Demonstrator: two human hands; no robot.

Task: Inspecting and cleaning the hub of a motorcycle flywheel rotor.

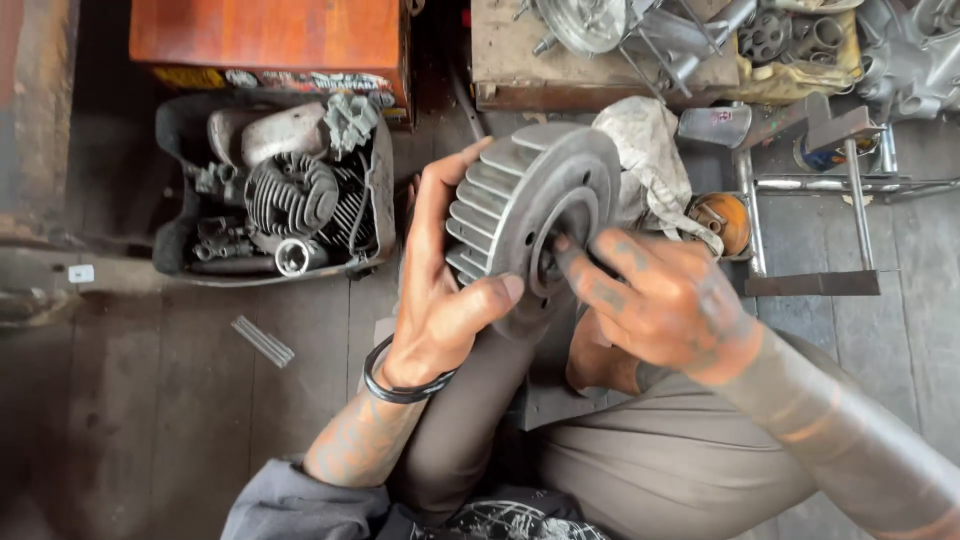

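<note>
Head view: finned flywheel [520, 215] in left hand [435, 300]

Floor [150, 400]: your support is worn grey wooden planks.
Tray [375, 190]: your landmark, a dark tub of engine parts.
Metal strip [263, 341]: just below your tray.
Orange box [270, 40]: directly above it.
Rag [650, 160]: well right of it.

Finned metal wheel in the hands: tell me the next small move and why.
Probably turn the finned wheel a little with the left hand, keeping the grip. That hand clamps the rim, thumb on the face, fingers across the fins, while the right hand has its fingers pushed into the centre hole. A small turn would likely bring the next part of the hub under those fingers.
</note>
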